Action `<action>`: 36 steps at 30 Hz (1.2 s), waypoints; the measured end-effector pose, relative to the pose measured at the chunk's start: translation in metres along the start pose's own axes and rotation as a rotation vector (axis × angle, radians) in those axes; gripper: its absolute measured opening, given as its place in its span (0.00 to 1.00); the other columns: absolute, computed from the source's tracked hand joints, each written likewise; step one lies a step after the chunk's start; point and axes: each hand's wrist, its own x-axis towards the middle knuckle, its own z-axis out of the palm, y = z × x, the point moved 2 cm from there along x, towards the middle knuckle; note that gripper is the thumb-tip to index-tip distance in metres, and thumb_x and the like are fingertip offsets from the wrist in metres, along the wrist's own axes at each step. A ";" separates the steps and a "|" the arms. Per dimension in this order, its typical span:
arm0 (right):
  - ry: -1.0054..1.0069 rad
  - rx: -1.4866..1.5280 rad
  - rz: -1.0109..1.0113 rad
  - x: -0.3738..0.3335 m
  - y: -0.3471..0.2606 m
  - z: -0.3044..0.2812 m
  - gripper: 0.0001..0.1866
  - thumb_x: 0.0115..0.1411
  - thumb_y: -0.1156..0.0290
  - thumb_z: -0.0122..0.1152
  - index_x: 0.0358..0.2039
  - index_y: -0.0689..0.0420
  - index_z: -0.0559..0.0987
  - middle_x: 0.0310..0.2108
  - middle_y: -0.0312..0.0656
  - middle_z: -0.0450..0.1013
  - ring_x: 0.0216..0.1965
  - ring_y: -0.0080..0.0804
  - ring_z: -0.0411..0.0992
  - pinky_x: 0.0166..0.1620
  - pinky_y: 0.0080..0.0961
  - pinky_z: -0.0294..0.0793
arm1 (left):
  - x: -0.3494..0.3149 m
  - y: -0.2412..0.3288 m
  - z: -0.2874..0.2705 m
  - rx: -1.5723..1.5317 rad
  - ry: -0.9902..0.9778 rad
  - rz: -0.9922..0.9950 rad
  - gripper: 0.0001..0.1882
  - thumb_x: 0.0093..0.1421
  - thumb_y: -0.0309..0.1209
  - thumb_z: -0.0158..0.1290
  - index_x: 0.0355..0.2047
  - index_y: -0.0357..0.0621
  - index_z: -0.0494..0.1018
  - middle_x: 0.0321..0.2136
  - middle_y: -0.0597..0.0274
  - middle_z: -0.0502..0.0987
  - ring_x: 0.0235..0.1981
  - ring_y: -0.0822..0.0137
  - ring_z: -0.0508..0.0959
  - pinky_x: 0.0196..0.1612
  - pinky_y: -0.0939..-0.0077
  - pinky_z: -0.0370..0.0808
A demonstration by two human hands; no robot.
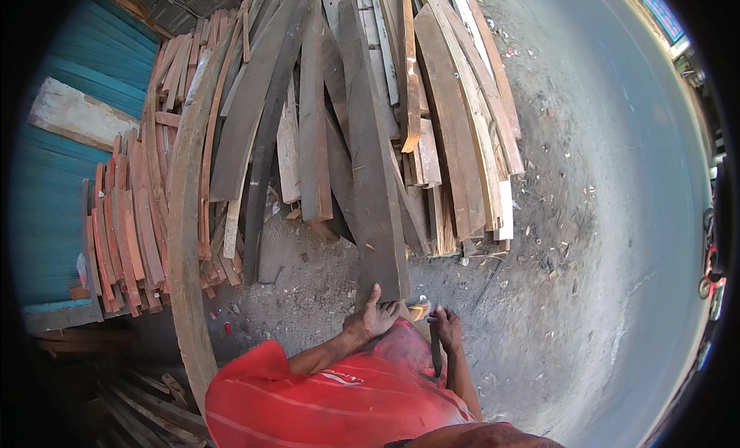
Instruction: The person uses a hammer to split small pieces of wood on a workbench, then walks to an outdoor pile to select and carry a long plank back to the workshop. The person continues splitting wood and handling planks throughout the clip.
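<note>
Person's left forearm [325,354] angled inward; left hand [374,320] loosely spread, thumb [375,294] raised. Right hand [447,329] curled, wrist bent.

From the wearer's head, a fisheye camera looks steeply down past the red shirt [308,394] to the left hand [376,319] and right hand [448,331], near below. Its view reaches planks [312,139] beyond the grip and the road [644,155] well to its right.

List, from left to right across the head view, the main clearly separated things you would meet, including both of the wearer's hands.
Blue slatted wall → long, bowed-looking brown plank → left hand → right hand → grey road.
</note>
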 end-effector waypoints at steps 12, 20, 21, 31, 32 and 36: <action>-0.398 0.069 -0.129 -0.009 -0.097 0.078 0.33 0.51 0.60 0.67 0.49 0.71 0.67 0.40 0.53 0.73 0.39 0.37 0.74 0.44 0.28 0.74 | -0.014 -0.062 -0.051 0.066 -0.177 -0.018 0.35 0.53 0.49 0.58 0.56 0.49 0.60 0.51 0.68 0.65 0.56 0.68 0.64 0.59 0.69 0.61; -0.264 -0.021 -0.127 -0.008 -0.070 0.036 0.32 0.52 0.59 0.66 0.48 0.71 0.68 0.40 0.52 0.73 0.40 0.36 0.74 0.43 0.29 0.74 | -0.027 0.010 -0.109 1.094 -0.493 -0.322 0.22 0.62 0.39 0.50 0.52 0.39 0.63 0.48 0.57 0.71 0.48 0.66 0.72 0.49 0.72 0.70; -0.240 -0.069 -0.128 -0.016 -0.073 0.027 0.32 0.52 0.59 0.66 0.48 0.71 0.68 0.39 0.53 0.74 0.40 0.36 0.74 0.43 0.29 0.74 | -0.019 0.036 -0.109 1.080 -0.377 -0.195 0.24 0.61 0.41 0.52 0.51 0.39 0.64 0.49 0.53 0.70 0.51 0.63 0.71 0.52 0.68 0.68; 0.027 -0.551 0.008 -0.159 -0.043 -0.067 0.38 0.45 0.56 0.70 0.47 0.73 0.66 0.37 0.63 0.74 0.41 0.53 0.75 0.43 0.38 0.74 | 0.121 0.139 0.050 0.949 0.076 0.228 0.45 0.56 0.59 0.49 0.57 0.30 0.57 0.53 0.44 0.67 0.57 0.53 0.66 0.61 0.59 0.60; 0.058 -0.659 0.019 -0.185 -0.057 -0.064 0.36 0.44 0.56 0.70 0.43 0.70 0.67 0.35 0.63 0.74 0.39 0.55 0.75 0.41 0.39 0.74 | 0.136 0.144 0.058 0.910 0.078 0.220 0.44 0.56 0.61 0.47 0.56 0.30 0.59 0.51 0.45 0.69 0.56 0.54 0.67 0.59 0.60 0.63; 0.129 -0.724 0.216 -0.252 -0.019 -0.075 0.36 0.42 0.55 0.72 0.42 0.68 0.68 0.35 0.62 0.73 0.39 0.57 0.74 0.41 0.43 0.73 | 0.197 0.138 0.084 0.849 0.122 0.103 0.45 0.57 0.66 0.38 0.56 0.35 0.62 0.49 0.48 0.72 0.53 0.55 0.70 0.56 0.61 0.67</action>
